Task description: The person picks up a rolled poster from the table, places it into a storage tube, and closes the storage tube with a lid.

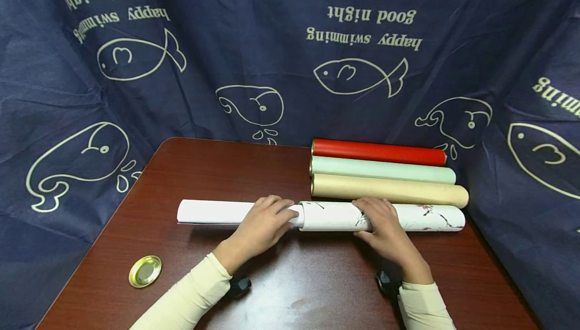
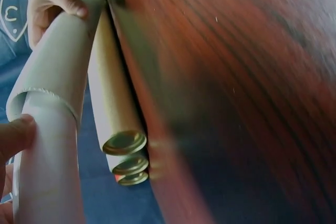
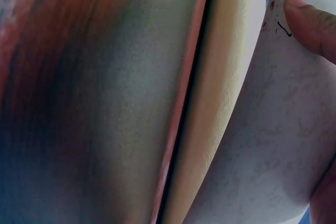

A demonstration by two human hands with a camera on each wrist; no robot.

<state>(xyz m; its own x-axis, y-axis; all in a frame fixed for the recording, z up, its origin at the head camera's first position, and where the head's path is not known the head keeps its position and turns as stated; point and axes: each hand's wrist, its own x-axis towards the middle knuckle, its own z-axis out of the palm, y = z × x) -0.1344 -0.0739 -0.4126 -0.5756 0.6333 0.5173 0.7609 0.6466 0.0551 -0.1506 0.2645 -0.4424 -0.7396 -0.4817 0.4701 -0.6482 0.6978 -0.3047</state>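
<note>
A white rolled sheet of paper lies lengthwise with one end inside the mouth of a white tube printed with dark branches and reddish blossoms. My left hand grips the roll right by the tube's mouth, its thumb along the paper in the left wrist view. Farther right, my right hand holds the tube around its middle. The right wrist view shows that hand's thumb on the tube's printed side. How deep the paper reaches is hidden inside the tube.
Behind the white tube lie a beige tube, a pale green tube and a red tube, side by side. A round gold lid lies at the table's left front. Blue printed cloth hangs around the brown table.
</note>
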